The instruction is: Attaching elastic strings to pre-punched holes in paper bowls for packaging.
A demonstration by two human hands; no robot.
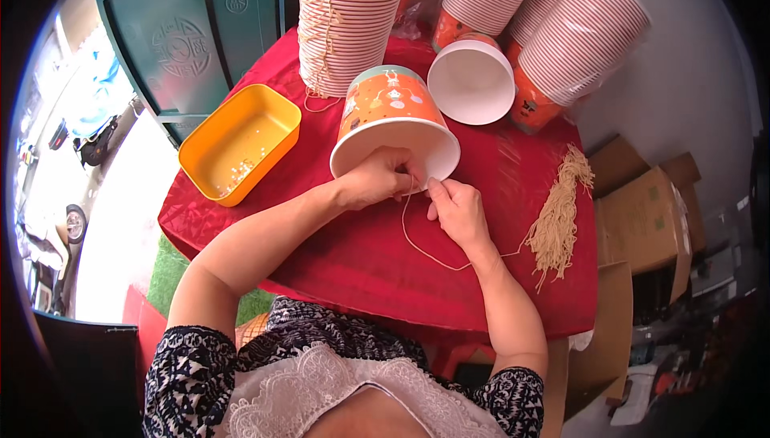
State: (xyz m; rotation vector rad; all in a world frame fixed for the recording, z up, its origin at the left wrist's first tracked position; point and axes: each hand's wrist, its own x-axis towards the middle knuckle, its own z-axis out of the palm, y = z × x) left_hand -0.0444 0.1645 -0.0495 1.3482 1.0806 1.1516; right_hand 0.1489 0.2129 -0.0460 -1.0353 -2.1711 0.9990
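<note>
An orange paper tub (393, 101) with printed figures lies tipped on the table, its white open rim turned toward me. My left hand (381, 173) reaches in at the lower rim, fingers closed in a pinch where a beige string (413, 241) comes out. Right beside it, my right hand (459, 207) is closed too, thumb and forefinger pinching at the rim's lower right edge. What exactly sits between those fingertips is too small to make out. From the hands the string loops down and runs under my right forearm toward a bundle of beige strings (561, 213).
On the left stands a yellow tray (282, 129) holding small white bits. Behind the tub rises a tall stack of paper tubs (349, 33) with strings hanging over it. More wrapped stacks (581, 33) and a single white-mouthed tub (472, 83) stand back right. Cardboard boxes (642, 221) are beyond the red-covered table (345, 277).
</note>
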